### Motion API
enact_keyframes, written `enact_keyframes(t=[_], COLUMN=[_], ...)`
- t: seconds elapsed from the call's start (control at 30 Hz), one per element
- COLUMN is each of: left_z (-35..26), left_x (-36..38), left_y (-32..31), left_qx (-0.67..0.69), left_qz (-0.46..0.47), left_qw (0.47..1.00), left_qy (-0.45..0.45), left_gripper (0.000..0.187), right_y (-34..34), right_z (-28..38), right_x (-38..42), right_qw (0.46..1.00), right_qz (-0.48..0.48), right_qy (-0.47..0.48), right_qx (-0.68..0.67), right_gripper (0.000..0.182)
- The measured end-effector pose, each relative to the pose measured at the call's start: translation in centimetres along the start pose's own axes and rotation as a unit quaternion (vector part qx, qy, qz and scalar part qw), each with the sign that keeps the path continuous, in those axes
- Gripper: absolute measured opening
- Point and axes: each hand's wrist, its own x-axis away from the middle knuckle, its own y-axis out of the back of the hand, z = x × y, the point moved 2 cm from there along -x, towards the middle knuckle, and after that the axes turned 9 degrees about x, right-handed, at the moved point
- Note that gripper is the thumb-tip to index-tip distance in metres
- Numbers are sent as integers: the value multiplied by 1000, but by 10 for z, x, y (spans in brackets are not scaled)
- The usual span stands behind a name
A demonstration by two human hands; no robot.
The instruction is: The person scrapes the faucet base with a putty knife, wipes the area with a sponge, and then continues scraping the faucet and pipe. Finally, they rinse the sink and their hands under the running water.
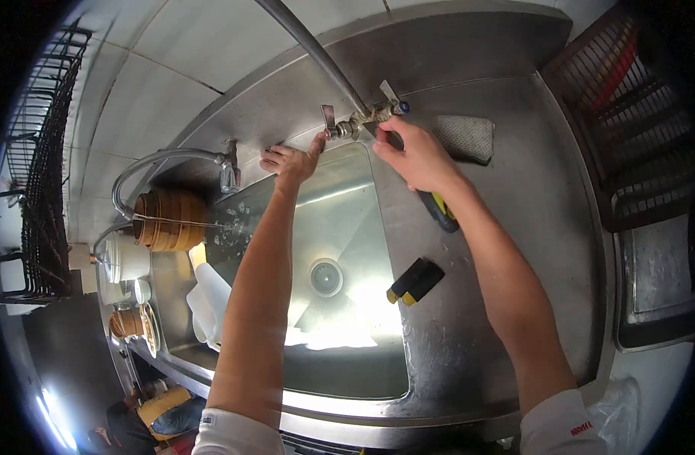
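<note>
My left hand (293,161) rests at the sink's back edge, fingers apart, its thumb touching the left end of the faucet (349,129). In my right hand (417,155) is a tool with a black and yellow-green handle (440,211), its flat blade end up against the faucet's middle. The faucet has two lever handles and a grey pipe (317,57) rising from it. Below lies the metal sink basin (340,220) with a round drain (325,277). A black and yellow object (416,280) lies on the steel counter right of the basin.
A grey scouring pad (465,138) lies behind my right hand. Bamboo steamers (169,220) and a white tub (126,256) stand left. A dark rack (624,114) is at the right, a wire rack (44,167) at the far left. A small tap (229,168) has a hose.
</note>
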Motion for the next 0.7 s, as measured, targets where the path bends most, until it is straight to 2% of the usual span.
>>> enact_keyframes(t=[0.1, 0.2, 0.3, 0.5, 0.63, 0.7], left_z=[-1, -2, -2, -6, -3, -1], left_x=[-1, 1, 0, 7, 1, 0], left_y=[1, 3, 1, 3, 4, 1], left_qx=[-17, -11, -12, 2, -34, -6], left_qz=[13, 18, 10, 13, 26, 13], left_qw=[1000, 1000, 1000, 1000, 999, 1000], left_qy=[13, 19, 20, 15, 16, 11], left_gripper=[150, 150, 149, 149, 150, 150], right_y=[16, 16, 12, -18, -12, -13], right_z=[12, 18, 30, 21, 26, 24], right_x=[-5, -11, -8, -15, -3, 1], right_qw=[994, 991, 991, 985, 991, 993], right_qz=[83, 93, 65, -79, -59, -54], right_qy=[-70, -86, -113, -39, -45, -44], right_qx=[9, 30, 31, 148, 108, 96], right_gripper=[27, 27, 26, 22, 22, 23])
